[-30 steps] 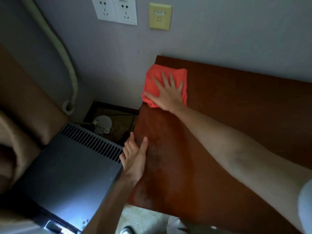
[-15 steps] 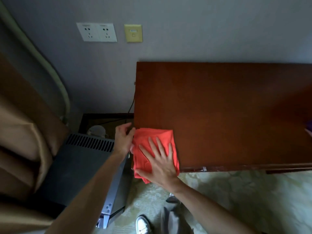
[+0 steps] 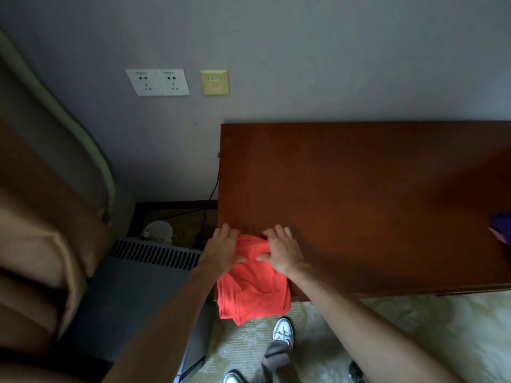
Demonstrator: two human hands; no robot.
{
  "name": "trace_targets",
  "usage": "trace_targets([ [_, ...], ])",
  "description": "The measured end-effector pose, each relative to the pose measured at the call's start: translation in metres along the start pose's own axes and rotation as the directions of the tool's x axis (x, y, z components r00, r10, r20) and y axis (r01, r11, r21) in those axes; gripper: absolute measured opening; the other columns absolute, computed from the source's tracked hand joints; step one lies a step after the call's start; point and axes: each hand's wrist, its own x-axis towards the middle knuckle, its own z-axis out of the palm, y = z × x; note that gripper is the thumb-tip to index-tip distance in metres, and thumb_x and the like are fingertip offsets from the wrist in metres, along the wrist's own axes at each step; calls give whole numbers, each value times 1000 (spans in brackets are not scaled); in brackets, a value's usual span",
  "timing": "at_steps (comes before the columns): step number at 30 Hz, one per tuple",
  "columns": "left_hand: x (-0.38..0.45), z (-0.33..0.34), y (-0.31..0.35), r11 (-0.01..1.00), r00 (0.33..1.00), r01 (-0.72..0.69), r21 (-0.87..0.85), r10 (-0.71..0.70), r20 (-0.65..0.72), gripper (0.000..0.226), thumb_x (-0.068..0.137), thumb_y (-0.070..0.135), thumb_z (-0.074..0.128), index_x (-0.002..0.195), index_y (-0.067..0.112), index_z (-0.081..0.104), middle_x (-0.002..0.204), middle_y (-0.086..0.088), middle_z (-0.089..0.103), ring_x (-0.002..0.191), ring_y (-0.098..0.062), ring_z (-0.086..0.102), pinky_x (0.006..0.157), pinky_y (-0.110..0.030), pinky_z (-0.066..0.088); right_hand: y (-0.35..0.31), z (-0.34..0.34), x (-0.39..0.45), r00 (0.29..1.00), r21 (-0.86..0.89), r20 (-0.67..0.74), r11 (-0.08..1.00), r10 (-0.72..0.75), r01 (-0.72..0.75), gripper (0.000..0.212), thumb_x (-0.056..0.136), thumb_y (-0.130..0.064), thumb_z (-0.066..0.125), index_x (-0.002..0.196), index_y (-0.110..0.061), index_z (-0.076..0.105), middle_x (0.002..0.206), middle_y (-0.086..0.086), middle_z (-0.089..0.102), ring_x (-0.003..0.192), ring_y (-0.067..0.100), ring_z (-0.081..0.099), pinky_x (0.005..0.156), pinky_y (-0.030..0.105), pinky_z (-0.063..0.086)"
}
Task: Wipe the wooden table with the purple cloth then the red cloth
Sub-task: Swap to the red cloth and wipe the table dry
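The red cloth (image 3: 253,290) lies at the near left corner of the wooden table (image 3: 359,194), its lower part hanging over the front edge. My left hand (image 3: 222,251) grips the cloth's upper left edge, thumb pinching the fabric. My right hand (image 3: 283,251) grips the upper right edge the same way, so the cloth bunches up between the two hands. A bit of the purple cloth (image 3: 502,226) shows at the table's right edge, mostly cut off by the frame.
A grey slatted appliance (image 3: 132,297) stands left of the table, a brown cushioned chair (image 3: 36,258) further left. Wall sockets (image 3: 158,82) and a cable (image 3: 211,194) are behind. Patterned carpet and my shoes (image 3: 283,330) are below the table's front edge.
My right hand drew the red cloth from the far left corner to the near left corner. Now both hands have taken hold of its upper edge and bunched it.
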Motion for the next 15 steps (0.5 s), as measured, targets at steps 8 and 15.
trace_targets([
  [8,-14,-67,-6,960,969,-239,-148,227,-99,32,82,34,75,101,11,63,110,0,41,103,-18,46,98,-38,45,-12,-67,-8,982,189,-8,964,-188,187,40,90,-37,80,114,-12,61,121,5,49,119,32,52,98,39,44],
  [15,-63,-108,6,901,825,-433,27,408,-391,29,78,15,77,101,17,59,100,0,64,76,-15,63,66,-26,53,-13,-96,-49,920,204,-249,912,-302,355,27,91,-28,82,99,-26,56,113,-6,73,95,21,70,79,42,56],
])
